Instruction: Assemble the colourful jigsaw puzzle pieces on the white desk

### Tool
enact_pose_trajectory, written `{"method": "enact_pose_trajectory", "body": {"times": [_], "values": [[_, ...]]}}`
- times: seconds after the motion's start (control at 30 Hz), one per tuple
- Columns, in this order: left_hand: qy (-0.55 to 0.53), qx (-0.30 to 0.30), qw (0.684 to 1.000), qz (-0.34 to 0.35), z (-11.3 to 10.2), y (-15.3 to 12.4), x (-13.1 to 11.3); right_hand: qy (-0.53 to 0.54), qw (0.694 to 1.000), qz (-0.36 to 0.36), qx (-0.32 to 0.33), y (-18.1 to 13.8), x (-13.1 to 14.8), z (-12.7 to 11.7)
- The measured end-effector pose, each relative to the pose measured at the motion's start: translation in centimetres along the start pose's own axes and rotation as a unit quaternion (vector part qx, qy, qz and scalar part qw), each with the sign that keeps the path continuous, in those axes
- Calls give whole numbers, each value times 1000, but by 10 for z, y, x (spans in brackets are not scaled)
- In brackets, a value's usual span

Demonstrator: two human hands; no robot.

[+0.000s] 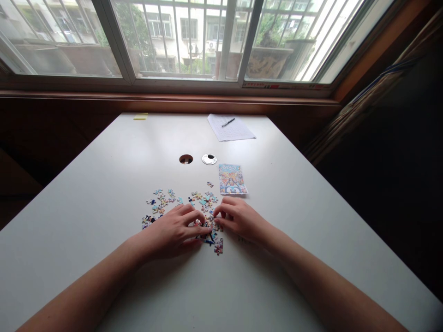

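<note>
Your L hand [182,225] and R hand [240,219] are both over the puzzle pcs [208,210] mid-desk [221,295], w/ the main pile lying btwn your two sets of fingers. L fingers reach in from the pile's L side, bent: one runs nearly straight across the pcs, thumb tucked lower, narrow gap btwn. R fingers are curled in at the pile's R edge, index & thumb tips close together. Can't tell if either set is pinching a pc; tips are small & dark here. A blue pc [209,241] sits just below your L fingertips, & a patterned pc [218,246] lies at the pile's near edge, below both hands. More loose pcs [162,200] spread beyond & L of your L hand. One lone pc [210,184] is past the pile, just L of the picture sheet [231,179], which lies flat near your R hand, beyond the knuckles.
</note>
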State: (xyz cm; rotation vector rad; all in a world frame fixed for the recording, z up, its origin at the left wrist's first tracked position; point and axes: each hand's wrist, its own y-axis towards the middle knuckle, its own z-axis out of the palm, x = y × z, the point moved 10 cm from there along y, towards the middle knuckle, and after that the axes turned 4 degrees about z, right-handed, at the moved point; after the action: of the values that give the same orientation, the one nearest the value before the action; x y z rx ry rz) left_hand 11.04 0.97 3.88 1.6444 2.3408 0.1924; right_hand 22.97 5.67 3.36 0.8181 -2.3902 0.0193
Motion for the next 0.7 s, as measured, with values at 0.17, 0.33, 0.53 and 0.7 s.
{"method": "enact_pose_trajectory", "body": {"times": [0.17, 0.33, 0.53, 0.7], "values": [[-3, 11, 1000, -4, 2, 0, 1, 9, 1000, 22, 17, 0, -5, 2], [-5, 22, 1000, -9, 5, 0, 1, 40, 998, 47, 20, -3, -16, 0], [0, 28, 999, -17, 7, -1, 3, 92, 993, 73, 26, -4, -23, -4], [8, 13, 1000, -15, 4, -1, 4, 127, 988, 86, 23, -3, -26, -7]]}}
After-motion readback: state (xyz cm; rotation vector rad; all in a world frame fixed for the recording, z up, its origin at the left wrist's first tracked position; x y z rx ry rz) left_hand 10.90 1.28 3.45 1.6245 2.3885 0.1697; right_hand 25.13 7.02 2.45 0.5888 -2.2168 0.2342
